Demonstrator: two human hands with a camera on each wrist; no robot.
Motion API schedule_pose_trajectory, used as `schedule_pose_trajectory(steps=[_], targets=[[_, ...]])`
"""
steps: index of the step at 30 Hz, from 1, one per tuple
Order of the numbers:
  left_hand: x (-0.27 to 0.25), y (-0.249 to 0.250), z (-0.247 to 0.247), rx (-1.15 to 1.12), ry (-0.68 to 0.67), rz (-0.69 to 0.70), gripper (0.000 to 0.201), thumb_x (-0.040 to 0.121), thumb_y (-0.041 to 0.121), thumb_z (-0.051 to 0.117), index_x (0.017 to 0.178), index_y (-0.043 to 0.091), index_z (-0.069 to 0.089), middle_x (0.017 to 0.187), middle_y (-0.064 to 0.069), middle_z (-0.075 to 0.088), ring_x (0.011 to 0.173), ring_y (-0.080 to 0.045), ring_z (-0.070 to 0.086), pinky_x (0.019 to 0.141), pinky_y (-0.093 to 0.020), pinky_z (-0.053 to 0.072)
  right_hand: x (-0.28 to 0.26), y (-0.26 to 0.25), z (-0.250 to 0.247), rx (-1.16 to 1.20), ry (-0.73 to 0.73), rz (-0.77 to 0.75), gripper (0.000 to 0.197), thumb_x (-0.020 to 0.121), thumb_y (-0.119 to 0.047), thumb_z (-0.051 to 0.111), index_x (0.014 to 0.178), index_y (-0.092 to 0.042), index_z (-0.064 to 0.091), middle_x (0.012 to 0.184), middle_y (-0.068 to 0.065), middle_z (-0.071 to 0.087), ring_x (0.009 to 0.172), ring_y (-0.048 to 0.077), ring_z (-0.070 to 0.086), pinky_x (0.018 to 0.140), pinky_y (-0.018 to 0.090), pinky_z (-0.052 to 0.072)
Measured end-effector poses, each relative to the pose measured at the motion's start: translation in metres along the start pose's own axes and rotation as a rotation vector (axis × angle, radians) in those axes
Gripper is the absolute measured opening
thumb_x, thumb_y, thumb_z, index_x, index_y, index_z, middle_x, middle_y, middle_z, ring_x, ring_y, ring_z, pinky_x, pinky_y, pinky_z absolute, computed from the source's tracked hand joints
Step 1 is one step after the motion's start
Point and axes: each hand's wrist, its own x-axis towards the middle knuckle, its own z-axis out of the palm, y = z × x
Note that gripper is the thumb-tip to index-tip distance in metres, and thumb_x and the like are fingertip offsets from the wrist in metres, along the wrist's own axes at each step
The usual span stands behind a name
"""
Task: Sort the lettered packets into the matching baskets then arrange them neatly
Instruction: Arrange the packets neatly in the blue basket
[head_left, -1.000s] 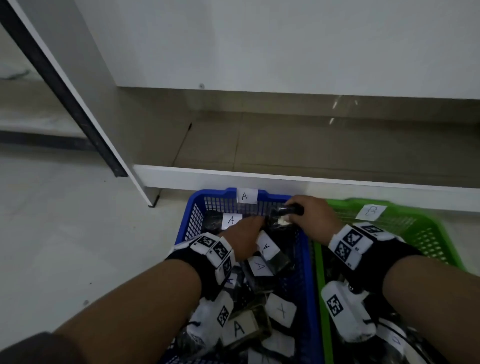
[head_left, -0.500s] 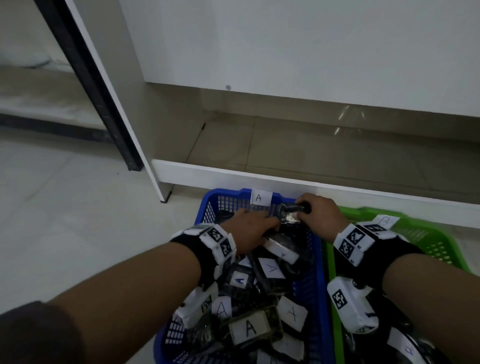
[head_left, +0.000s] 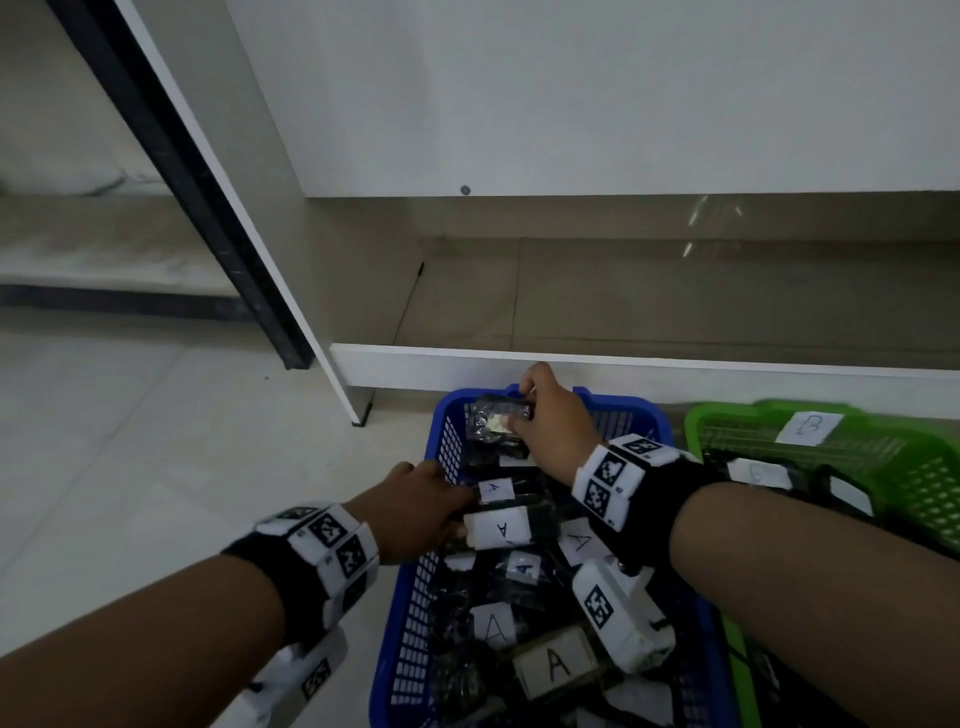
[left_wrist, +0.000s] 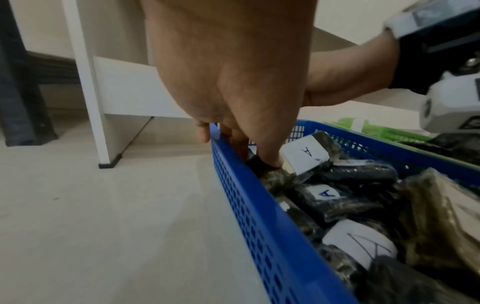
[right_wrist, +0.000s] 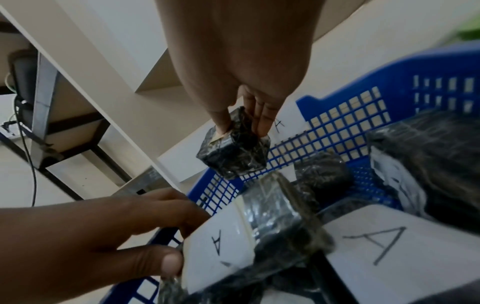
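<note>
Right hand (right_wrist: 241, 67) fingers (right_wrist: 262, 121) pinch a black packet (right_wrist: 233, 152) above the blue basket's (head_left: 410, 623) far end; left hand (head_left: 410, 512) fingers press A-labelled packets (head_left: 501, 527) by its rim. Sorting looks largely done, with the green basket (head_left: 914, 467) holding packets too; neat arranging remains.

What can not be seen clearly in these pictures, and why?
- Letter on the black packet pinched by the right hand: no label faces any camera.
- Left hand fingertips: in the left wrist view they go behind the blue basket rim and among packets.
- Green basket contents: the right arm hides most in the head view, and the edge cuts it off.
- The blue basket's near end: cut off by the head view's bottom edge.
</note>
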Motion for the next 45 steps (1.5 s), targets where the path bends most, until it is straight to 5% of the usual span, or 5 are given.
schedule_pose_trajectory(steps=[14,20,29,34,45], targets=[[0.001,0.002,0.007,0.014,0.160,0.018,0.038,0.093,0.039,0.045,0.129,0.028,0.043,0.124,0.001,0.043,0.118,-0.020,0.039,0.105,-0.044,0.018,-0.002,0.049,-0.065,-0.795,-0.123,-0.149,0.026,0.093,-0.034,0.046,0.112,-0.022,0.059,0.113,0.003,0.059,0.112,0.025,0.047,0.094,0.038,0.032],[0.025,-0.001,-0.016,-0.055,0.331,-0.062,0.063,0.090,0.034,0.051,0.146,0.031,0.022,0.147,-0.003,0.027,0.135,-0.023,0.027,0.111,-0.044,0.021,-0.039,0.088,-0.073,-1.044,-0.491,-0.038,0.074,0.084,-0.067,0.043,0.146,-0.035,0.020,0.150,-0.003,0.034,0.144,0.031,0.001,0.112,0.056,0.003],[0.036,-0.002,-0.026,-0.051,0.126,-0.107,0.058,0.098,0.024,0.036,0.150,0.031,0.011,0.159,0.002,0.010,0.141,-0.017,0.025,0.113,-0.036,0.020,-0.032,0.065,-0.062,-0.947,-0.538,-0.136,0.062,0.078,-0.032,0.071,0.132,-0.035,0.040,0.136,-0.002,0.047,0.134,0.029,0.025,0.106,0.048,0.021],[0.035,-0.005,-0.028,-0.101,0.097,-0.133,0.056,0.098,0.023,0.036,0.149,0.035,0.017,0.158,0.004,0.013,0.138,-0.019,0.032,0.109,-0.041,0.026,-0.029,0.063,-0.070,-0.789,-0.595,-0.078,0.037,0.077,-0.017,0.073,0.109,-0.019,0.055,0.109,0.003,0.036,0.096,0.024,0.049,0.066,0.026,0.039],[0.038,-0.008,-0.030,-0.155,0.073,-0.171,0.057,0.098,0.020,0.038,0.147,0.040,0.018,0.158,0.009,0.013,0.140,-0.019,0.027,0.109,-0.046,0.023,-0.016,0.036,-0.097,-0.842,-0.266,-0.103,0.022,0.079,-0.032,0.063,0.096,-0.024,0.052,0.098,0.004,0.045,0.099,0.027,0.045,0.077,0.033,0.031]])
